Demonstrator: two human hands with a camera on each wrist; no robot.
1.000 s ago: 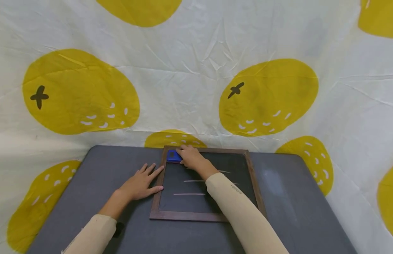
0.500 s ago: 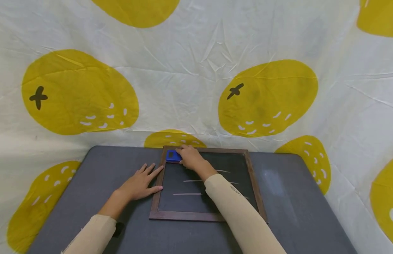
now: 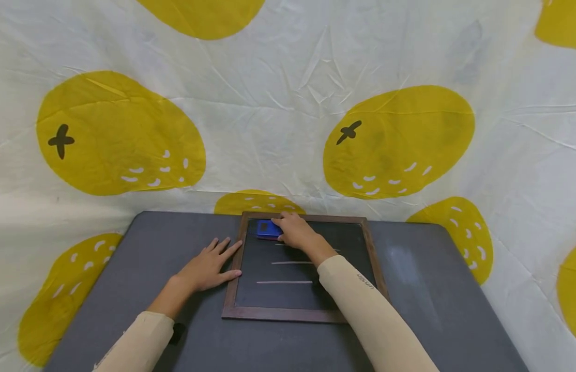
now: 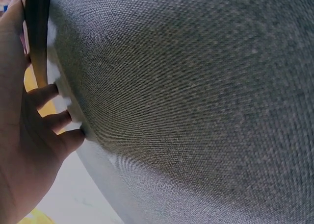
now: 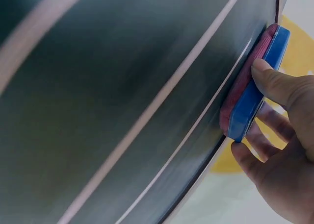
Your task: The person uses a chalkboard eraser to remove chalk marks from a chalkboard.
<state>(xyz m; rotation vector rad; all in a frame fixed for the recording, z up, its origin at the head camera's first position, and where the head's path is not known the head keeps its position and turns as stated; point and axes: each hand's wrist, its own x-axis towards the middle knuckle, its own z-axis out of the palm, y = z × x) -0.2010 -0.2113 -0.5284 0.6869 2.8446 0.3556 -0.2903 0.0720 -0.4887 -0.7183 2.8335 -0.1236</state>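
A wood-framed chalkboard [image 3: 233, 289] lies flat on the grey table [image 3: 130, 268], with three chalk lines [image 3: 283, 282] drawn across it. My right hand [image 3: 294, 231] grips a blue eraser [image 3: 266, 228] with a pink felt underside [image 5: 240, 87] and presses it on the board's far left corner. In the right wrist view the thumb and fingers [image 5: 274, 84] curl round the eraser's blue back. My left hand [image 3: 206, 266] lies flat on the table with straight fingers, its fingertips [image 4: 46, 94] against the board's left frame [image 4: 37, 33].
A white cloth with big yellow fruit prints [image 3: 395, 139] hangs behind and around the table. A pale chalk smudge [image 3: 409, 279] marks the table to the right of the board. The table's edges are close on the left and right.
My right hand has slid the eraser a little to the right along the board's top edge. The left hand has stayed in place.
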